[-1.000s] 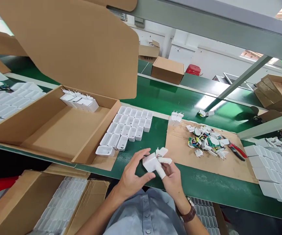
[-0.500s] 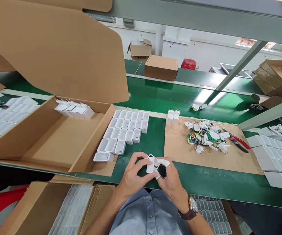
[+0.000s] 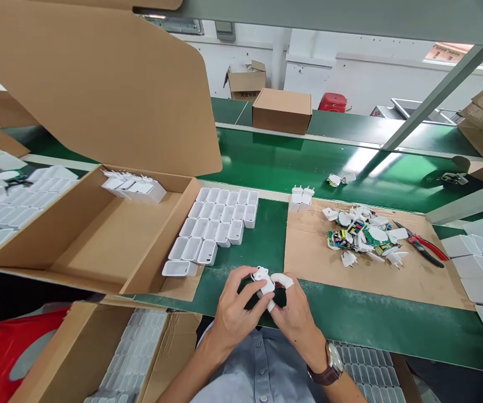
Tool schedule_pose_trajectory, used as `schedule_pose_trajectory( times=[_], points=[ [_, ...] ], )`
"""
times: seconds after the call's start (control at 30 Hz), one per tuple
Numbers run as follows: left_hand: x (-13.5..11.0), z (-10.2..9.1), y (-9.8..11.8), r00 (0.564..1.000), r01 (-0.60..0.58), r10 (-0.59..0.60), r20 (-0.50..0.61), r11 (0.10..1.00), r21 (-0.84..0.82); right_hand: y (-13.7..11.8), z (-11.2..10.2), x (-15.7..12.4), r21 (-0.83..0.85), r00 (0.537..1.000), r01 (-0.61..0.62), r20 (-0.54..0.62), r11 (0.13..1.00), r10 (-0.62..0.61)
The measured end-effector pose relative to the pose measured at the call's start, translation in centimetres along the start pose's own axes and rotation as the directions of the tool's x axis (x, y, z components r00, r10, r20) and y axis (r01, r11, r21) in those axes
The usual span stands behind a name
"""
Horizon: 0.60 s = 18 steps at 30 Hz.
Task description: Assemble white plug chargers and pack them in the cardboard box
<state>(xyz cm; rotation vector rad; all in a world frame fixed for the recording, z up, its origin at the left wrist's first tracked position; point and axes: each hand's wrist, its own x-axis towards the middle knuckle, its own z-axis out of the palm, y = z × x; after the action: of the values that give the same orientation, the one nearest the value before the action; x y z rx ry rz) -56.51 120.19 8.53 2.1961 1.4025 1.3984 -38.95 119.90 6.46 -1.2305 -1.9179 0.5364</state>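
My left hand pinches a small white plastic charger housing between thumb and fingers, low over the near edge of the bench. On its other side my right hand, thumb and forefinger tips wrapped in white, closes against the same housing. A small round-cornered white part sits at the housing's upper end; its details are too small to make out. To the left stand rows of open white plastic cases. A pile of circuit boards and white plug pieces lies to the right, on a cardboard sheet.
Red-handled pliers lie beside the pile. Two white plug chargers stand at the sheet's far left corner. A large open carton holds a row of chargers. More white cases are stacked at right. A shelf post rises behind.
The housing has turned between my hands; the open frame-like rim seen before is now out of sight. Both hands stay close together, and the view has shifted slightly.
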Motion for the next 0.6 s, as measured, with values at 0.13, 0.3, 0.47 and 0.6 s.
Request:
schedule_pose_trajectory(
  times=[0.13, 0.3, 0.47, 0.6],
  points=[
    [-0.3, 0.7, 0.4, 0.995, 0.076, -0.075, -0.061, 0.997, 0.023, -0.2, -0.4, 0.4, 0.034, 1.000, 0.012, 0.022, 0.999, -0.012],
    [-0.3, 0.6, 0.7, 0.997, 0.064, -0.062, -0.044, 0.996, 0.063, 0.1, -0.6, 0.6, 0.036, 0.999, 0.022, 0.039, 0.999, -0.023],
    [-0.6, 0.2, 0.7, 1.000, 0.014, -0.014, -0.001, 0.986, 0.167, 0.7, -0.5, 0.3, 0.005, 0.996, 0.071, 0.053, 0.997, -0.072],
    [-1.4, -0.2, 0.4, 0.994, -0.010, -0.012, 0.108, 0.979, 0.205, 1.0, -0.6, 0.3, -0.008, 0.994, 0.085, 0.063, 0.996, -0.084]
  ],
)
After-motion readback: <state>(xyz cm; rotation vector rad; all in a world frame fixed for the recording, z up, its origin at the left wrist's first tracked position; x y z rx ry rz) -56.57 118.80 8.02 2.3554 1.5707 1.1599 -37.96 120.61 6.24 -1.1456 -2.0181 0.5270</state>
